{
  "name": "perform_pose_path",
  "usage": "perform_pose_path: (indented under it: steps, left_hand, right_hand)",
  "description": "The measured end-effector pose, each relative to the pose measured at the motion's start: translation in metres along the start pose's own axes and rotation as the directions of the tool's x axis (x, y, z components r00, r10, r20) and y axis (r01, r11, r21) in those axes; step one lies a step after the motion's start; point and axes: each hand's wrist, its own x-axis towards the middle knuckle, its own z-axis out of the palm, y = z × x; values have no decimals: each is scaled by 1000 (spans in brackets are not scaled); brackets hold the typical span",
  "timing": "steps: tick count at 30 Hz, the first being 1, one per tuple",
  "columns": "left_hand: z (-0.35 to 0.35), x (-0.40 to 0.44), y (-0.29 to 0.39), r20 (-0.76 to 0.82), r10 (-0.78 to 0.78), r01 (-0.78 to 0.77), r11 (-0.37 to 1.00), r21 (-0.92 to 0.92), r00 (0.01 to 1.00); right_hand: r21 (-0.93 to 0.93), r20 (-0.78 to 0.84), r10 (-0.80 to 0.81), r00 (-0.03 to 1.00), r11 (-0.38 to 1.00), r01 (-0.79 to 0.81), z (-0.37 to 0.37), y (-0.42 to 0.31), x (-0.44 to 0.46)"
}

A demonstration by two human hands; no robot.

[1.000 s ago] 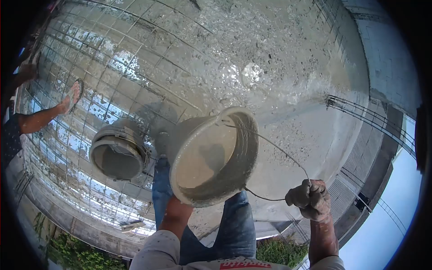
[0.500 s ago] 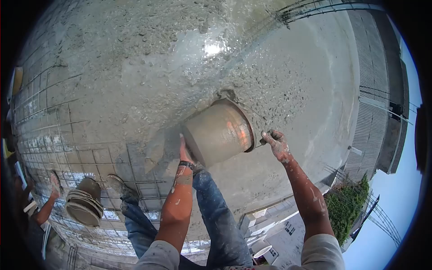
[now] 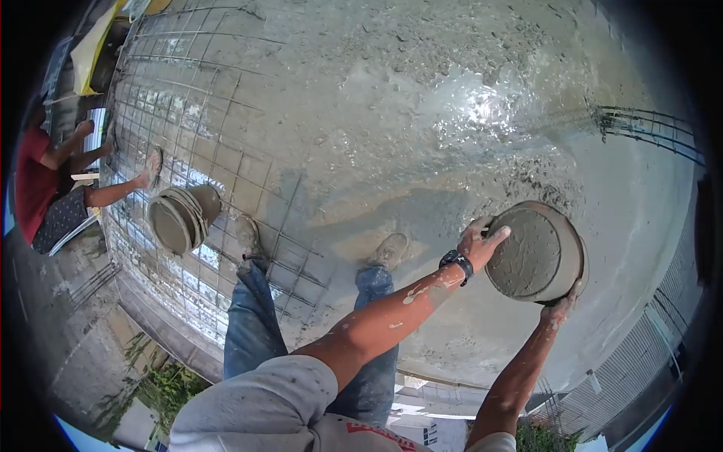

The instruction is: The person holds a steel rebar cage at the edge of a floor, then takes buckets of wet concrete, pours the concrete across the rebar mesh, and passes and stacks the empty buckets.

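A cement-coated bucket [image 3: 531, 252] is tipped over just above wet concrete, its flat base towards me and its mouth facing away. My left hand [image 3: 482, 242], with a dark watch on the wrist, is closed on the edge of the base, thumb lying over it. At the lower right side, my right hand [image 3: 562, 303] grips the bucket near its rim; most of those fingers are hidden behind it. Around the bucket spreads the wet concrete [image 3: 392, 105], lumpy beyond it and smoother to its right.
A stack of muddy buckets [image 3: 184, 218] stands on the rebar mesh [image 3: 226, 143] at left. Beyond it sits a person in a red shirt [image 3: 36, 177]. Bundled rebar [image 3: 648, 132] juts out at far right. My shoes [image 3: 388, 251] stand in the concrete and by the mesh.
The bucket has swung from lying on its side to base towards me. My right hand has moved from near the handle to the bucket's side. My view has turned left.
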Motion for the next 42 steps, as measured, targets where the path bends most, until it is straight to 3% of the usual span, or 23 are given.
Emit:
perform_pose_path:
  steps: [1, 2, 6, 7, 8, 9, 10, 12, 14, 16, 19, 22, 23, 26, 30, 31, 33, 35, 36, 38, 39, 41, 42]
  left_hand:
    - [-32, -3, -12, -62, 53, -54, 998, -16, 997]
    - [-66, -9, -20, -101, 99, -100, 995, -9, 990]
    - [-240, -79, -21, -267, 150, -168, 985, -43, 952]
    - [-287, -104, -10, -362, -33, -59, 969, -242, 931]
    - [-337, -135, 0, -402, -226, 25, 893, -449, 887]
    - [-387, -163, 1, -399, -237, -88, 758, -646, 886]
    - [-439, -188, -4, -389, -242, -196, 567, -800, 889]
    - [-542, -243, -31, -505, -76, -449, 360, -818, 860]
    - [-647, -306, -40, -573, -104, -535, 257, -805, 813]
    - [-754, -337, -127, -703, -225, -648, 277, -710, 675]
    - [-859, -363, -229, -758, -616, -689, 453, -565, 217]
    - [-904, -347, -292, -379, -760, -567, 17, -824, 528]
    - [-909, -325, -332, -416, -701, -567, 20, -824, 580]
    - [-922, -322, -272, -660, -370, -755, -277, -594, 654]
    - [-907, -281, -303, -609, -321, -687, -280, -671, 726]
    - [-898, -274, -301, -590, -481, -683, -27, -730, 649]
    - [-905, -298, -244, -570, -584, -458, 345, -819, 578]
    - [-937, -371, -140, -646, -452, -220, 688, -691, 615]
    - [-954, -386, -119, -676, -417, -143, 780, -609, 608]
    - [-987, -404, -89, -679, -439, 4, 841, -541, 588]
    - [-1003, -408, -83, -656, -498, 69, 822, -565, 567]
    - [-1022, -428, -84, -683, -574, 140, 801, -582, 452]
    - [-1035, -467, -58, -691, -605, 175, 788, -590, 396]
  right_hand:
    - [-43, 0, -24, 1000, 999, 24, 40, -9, -7]
    - [73, -14, 99, 995, 993, -98, 99, -32, -41]
    - [12, 152, 52, 987, 998, -54, 230, -21, -115]
    - [18, 222, 3, 975, 1000, -8, 276, -18, -145]
    - [24, 286, -48, 957, 999, 43, 323, -19, -180]
    - [13, 384, -114, 916, 993, 118, 374, -29, -224]
    - [7, 478, -177, 861, 980, 198, 427, -41, -276]
    - [-138, 597, -361, 717, 833, 535, 519, -60, -394]
    - [92, 841, -375, 389, 808, 581, 599, -79, -512]
    - [353, 899, -437, -24, 691, 631, 671, -74, -606]
    - [675, 736, -326, -594, 276, 684, 759, -45, -713]
    - [852, 523, -50, -851, 60, 520, 816, 31, -769]
    - [856, 510, 84, -856, 44, 515, 824, 63, -776]
    - [845, 500, 410, -763, -38, 533, 823, 146, -778]
    - [767, 579, 600, -552, -170, 619, 793, 196, -763]
    - [756, 600, 584, -547, -191, 626, 784, 211, -752]
    - [738, 613, 634, -471, -247, 628, 787, 216, -770]
    - [234, 804, 521, -286, 165, 958, 805, 226, -775]
    - [-20, 820, 534, -206, 387, 922, 815, 224, -787]
    - [-436, 804, 586, -105, 700, 565, 834, 211, -812]
    - [-582, 766, 634, -108, 754, 305, 845, 201, -828]
    - [-746, 659, 731, -176, 608, -270, 856, 184, -869]
    - [-685, 697, 700, -159, 715, 141, 856, 174, -895]
